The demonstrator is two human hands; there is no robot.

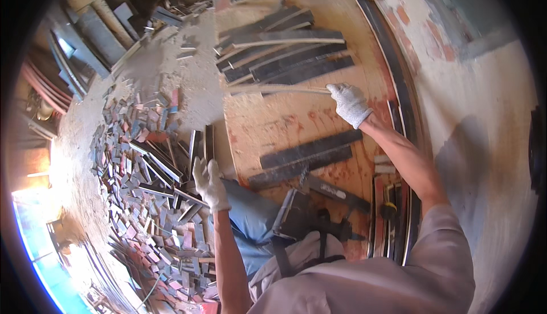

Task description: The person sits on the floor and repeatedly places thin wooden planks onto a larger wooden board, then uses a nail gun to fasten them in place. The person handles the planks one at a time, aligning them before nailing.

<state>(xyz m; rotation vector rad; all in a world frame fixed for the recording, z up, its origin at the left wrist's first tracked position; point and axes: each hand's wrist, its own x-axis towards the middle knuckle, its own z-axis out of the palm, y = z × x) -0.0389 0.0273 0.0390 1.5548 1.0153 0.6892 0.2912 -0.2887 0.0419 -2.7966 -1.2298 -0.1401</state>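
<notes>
My right hand [348, 104], in a pale knitted glove, is closed on the end of a thin light wooden strip [279, 88]. That strip lies across a plywood board [256, 114], reaching left to the board's edge. In front of it is a stack of dark-faced wooden strips [290, 52]. My left hand [211, 187], gloved too, is raised off the board's left side with fingers apart. Dark strips [209, 142] stand just beyond its fingertips; whether they touch cannot be made out. Nearer me, two dark planks [310, 153] lie on the board.
A large heap of small offcuts [137, 194] covers the floor on the left, with longer strips [156, 160] on top. Long dark boards [393, 69] run along the right wall [484, 97]. Black tools [336, 194] lie near my lap. Planks [97, 32] lean at far left.
</notes>
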